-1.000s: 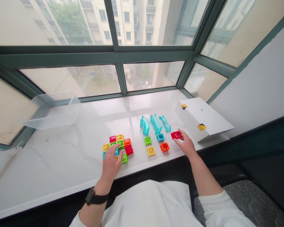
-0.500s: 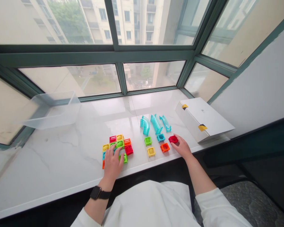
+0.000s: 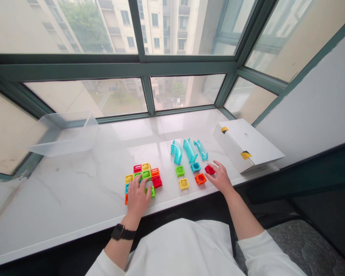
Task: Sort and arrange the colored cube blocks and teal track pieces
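My left hand (image 3: 138, 196) rests with its fingers spread over a cluster of coloured toy blocks, hiding part of it. Around those fingers show a green block (image 3: 146, 174), a yellow block (image 3: 129, 179) and a red block (image 3: 157, 181). At the right, my right hand (image 3: 222, 180) is open beside another red block (image 3: 209, 169), thumb close to it and fingers lifted apart; whether the thumb touches it I cannot tell. Near it lie an orange block (image 3: 200, 179), a blue block (image 3: 195, 167), a green block (image 3: 179, 171) and a yellow block (image 3: 184, 184).
Behind the loose blocks lie a curved clear-blue track piece (image 3: 176, 152), a straight one (image 3: 190, 150) and a narrower one (image 3: 201, 150). A white box (image 3: 247, 143) stands at the right, a clear plastic bin (image 3: 66, 142) at the left. Windows border the white ledge (image 3: 83, 191).
My right hand's fingers have opened and lifted off the red block, which has shifted very slightly. The left hand stays over the cluster, almost unmoved.
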A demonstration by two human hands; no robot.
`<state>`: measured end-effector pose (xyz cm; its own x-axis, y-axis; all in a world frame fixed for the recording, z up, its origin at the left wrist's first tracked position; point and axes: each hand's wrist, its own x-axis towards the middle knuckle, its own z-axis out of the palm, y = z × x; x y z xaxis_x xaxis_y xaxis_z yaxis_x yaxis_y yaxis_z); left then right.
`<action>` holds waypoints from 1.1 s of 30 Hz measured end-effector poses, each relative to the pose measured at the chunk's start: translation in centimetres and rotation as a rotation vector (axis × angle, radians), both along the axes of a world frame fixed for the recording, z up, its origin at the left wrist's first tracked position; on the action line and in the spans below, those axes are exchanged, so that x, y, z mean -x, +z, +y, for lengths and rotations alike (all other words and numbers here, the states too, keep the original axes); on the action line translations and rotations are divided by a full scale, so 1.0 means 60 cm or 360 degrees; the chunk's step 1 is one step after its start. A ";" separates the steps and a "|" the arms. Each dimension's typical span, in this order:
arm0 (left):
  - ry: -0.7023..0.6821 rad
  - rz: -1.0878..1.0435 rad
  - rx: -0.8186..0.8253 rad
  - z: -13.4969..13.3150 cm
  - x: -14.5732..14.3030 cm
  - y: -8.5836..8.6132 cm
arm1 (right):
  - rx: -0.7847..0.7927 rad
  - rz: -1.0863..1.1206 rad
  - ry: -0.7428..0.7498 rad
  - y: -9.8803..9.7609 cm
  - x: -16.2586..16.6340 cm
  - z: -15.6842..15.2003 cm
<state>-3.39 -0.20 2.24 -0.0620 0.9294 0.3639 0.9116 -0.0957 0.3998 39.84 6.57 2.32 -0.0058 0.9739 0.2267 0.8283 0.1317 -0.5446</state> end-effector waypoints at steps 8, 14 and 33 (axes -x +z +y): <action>-0.0002 0.0026 0.0010 0.000 0.000 -0.003 | -0.0023 -0.0124 0.0146 -0.005 0.026 -0.010; 0.0002 -0.0027 0.0007 0.000 -0.001 -0.003 | -0.0017 -0.0164 0.0139 -0.015 0.022 -0.012; 0.0024 -0.0513 -0.0061 -0.009 0.025 0.017 | -0.0580 0.0256 0.0325 0.097 0.155 -0.016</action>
